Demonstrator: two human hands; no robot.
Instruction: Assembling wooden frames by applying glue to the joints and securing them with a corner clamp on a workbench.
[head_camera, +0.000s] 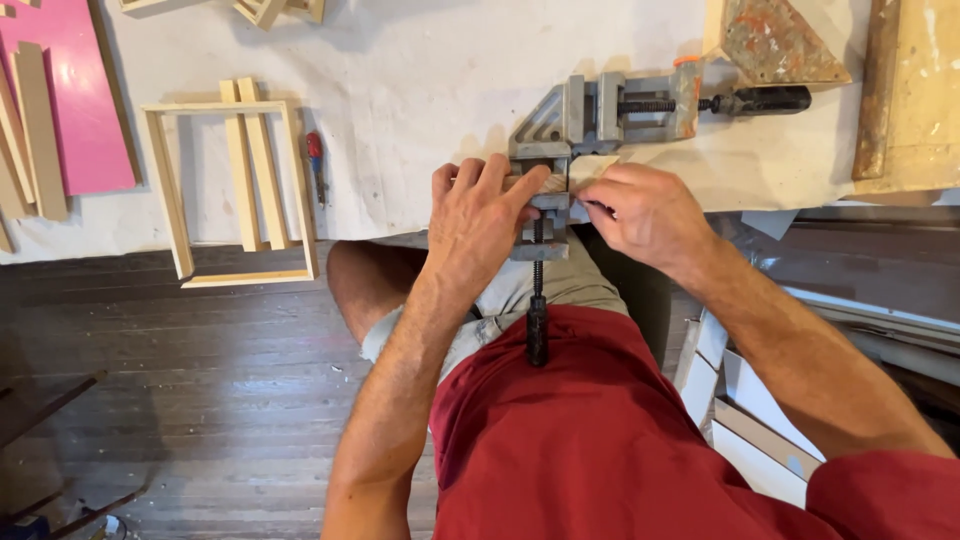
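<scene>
Cloth (400, 90), white and wrinkled, covers the work surface, and on it a pale wooden frame (232, 190) lies well off to the left with loose slats inside it. Nearer my hands sits the grey metal corner clamp (585, 125), one black screw handle (760, 100) pointing right, the other (537, 330) hanging toward my lap. My left hand (478, 225) lies flat over the clamp's corner, fingers spread and pressing down on a strip of wood (550, 180). My right hand (645, 210) curls closed around the end of the light wood piece (592, 165) held in the jaws. I judge that the pieces should be seated flush at the mitre before either screw is turned.
</scene>
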